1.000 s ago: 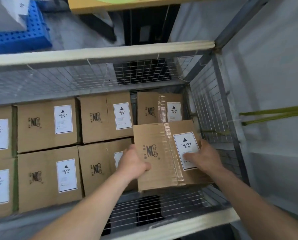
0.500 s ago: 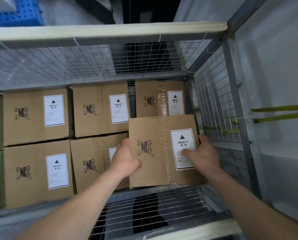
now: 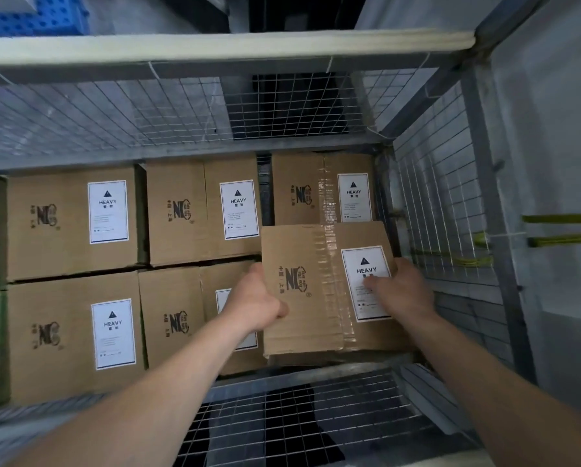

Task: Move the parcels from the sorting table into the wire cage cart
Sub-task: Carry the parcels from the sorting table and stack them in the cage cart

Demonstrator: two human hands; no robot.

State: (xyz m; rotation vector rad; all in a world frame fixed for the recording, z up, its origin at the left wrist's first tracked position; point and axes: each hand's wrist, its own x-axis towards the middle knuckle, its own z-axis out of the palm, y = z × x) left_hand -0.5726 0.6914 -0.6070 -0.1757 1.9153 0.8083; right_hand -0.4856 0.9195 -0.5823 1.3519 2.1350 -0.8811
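Box (image 3: pixel 316 291) is in the right front corner of the cage (image 3: pixel 447 197), beside the stacked boxes (image 3: pixel 70 224); whether it rests on the mesh floor cannot be told. Left hand (image 3: pixel 255 303) grips its left edge, thumb on top; right hand (image 3: pixel 402 293) clamps the right edge, thumb across the label (image 3: pixel 366 264). Compared with one second earlier, the box lies squarer to the rows and both grips are unchanged.

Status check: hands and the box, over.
Left hand grips box edge, right hand holds its label side. Box low in cart right corner. Nothing blocking.
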